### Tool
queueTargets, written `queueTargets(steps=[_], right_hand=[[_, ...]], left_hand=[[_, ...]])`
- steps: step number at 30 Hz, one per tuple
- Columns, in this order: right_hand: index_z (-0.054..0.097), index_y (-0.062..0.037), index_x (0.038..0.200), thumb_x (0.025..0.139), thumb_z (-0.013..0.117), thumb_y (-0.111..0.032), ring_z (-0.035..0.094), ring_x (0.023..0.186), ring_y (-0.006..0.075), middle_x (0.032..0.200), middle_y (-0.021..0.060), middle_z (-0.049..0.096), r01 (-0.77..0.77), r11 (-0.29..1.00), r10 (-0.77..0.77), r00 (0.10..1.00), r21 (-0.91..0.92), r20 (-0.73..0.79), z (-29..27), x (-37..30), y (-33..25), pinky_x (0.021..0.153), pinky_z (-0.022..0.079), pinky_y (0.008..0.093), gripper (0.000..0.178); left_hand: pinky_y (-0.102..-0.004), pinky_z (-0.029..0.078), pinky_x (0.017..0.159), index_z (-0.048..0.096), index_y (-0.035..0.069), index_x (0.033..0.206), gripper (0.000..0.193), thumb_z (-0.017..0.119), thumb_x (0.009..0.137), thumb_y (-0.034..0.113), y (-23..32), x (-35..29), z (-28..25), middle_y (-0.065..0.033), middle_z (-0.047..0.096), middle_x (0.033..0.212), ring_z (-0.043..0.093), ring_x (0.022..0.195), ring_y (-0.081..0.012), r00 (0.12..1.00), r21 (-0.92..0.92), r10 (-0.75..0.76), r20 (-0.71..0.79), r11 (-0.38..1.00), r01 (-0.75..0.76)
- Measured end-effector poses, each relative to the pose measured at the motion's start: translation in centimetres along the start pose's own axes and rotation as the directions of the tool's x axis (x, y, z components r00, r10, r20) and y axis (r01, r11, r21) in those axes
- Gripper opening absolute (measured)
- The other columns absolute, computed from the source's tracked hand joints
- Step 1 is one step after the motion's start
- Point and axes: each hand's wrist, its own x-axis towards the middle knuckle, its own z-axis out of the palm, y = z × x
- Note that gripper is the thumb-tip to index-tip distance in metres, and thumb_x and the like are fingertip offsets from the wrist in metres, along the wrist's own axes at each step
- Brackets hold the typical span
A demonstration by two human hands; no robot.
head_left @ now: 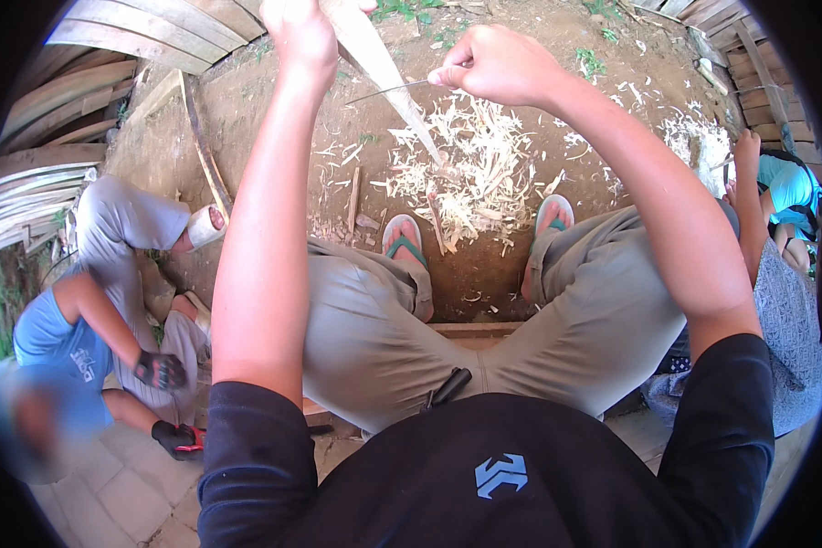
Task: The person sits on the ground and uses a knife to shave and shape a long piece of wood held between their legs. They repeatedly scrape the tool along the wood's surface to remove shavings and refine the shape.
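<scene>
My left hand (300, 41) is closed around the upper part of a long, tapered piece of pale wood (367, 53), at the top of the view. The wood slants down to the right, its narrow tip near the shavings on the ground. In my right hand (502, 66) is a knife, fingers curled round its handle, which they hide. Its thin blade (415, 85) points left and crosses the wood partway down. Whether the edge is cutting in, I cannot tell.
Pale wood shavings (484, 169) lie heaped on the dirt beyond my sandalled feet (404, 242). A brown stick (354, 201) lies nearby. At left sits a co-worker (73, 315) in dark gloves, holding a red-handled tool (192, 439). Other people (785, 196) are at right. Stacked planks (50, 183) stand far left.
</scene>
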Motion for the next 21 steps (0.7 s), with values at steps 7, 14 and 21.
queueTargets(steps=[7,14,21], right_hand=[[0.082,-0.0128,0.094,0.095,0.066,-0.044,0.068,0.065,0.0240,0.074,0.0097,0.072,0.002,1.000,0.000,0.998,0.028,-0.069,-0.1,-1.3,-1.3,0.065,0.052,0.0415,0.036],[0.083,-0.0157,0.102,0.094,0.067,-0.048,0.074,0.085,0.0283,0.086,0.0158,0.076,-0.059,0.998,0.060,0.998,0.017,-0.030,0.2,-1.8,-2.2,0.080,0.057,0.0447,0.037],[0.082,-0.0145,0.099,0.095,0.065,-0.047,0.074,0.082,0.0294,0.079,0.0120,0.075,-0.059,0.998,0.059,0.998,0.011,-0.016,0.4,-1.5,-2.5,0.082,0.057,0.0452,0.037]], left_hand=[[-0.0349,0.058,0.057,0.063,0.004,0.104,0.039,0.065,0.094,0.041,-0.1,-0.1,0.2,-0.0083,0.060,0.076,0.064,0.060,-0.0216,0.999,-0.015,0.039,0.015,0.999,-0.039],[-0.0354,0.058,0.058,0.061,0.005,0.108,0.039,0.063,0.095,0.042,0.0,-0.8,0.0,-0.0079,0.060,0.077,0.065,0.063,-0.0213,1.000,-0.051,-0.009,0.009,0.999,0.009],[-0.0350,0.057,0.057,0.059,0.004,0.110,0.039,0.063,0.096,0.041,-0.1,-0.5,0.0,-0.0090,0.061,0.077,0.066,0.062,-0.0219,1.000,-0.022,0.015,0.020,1.000,-0.014]])
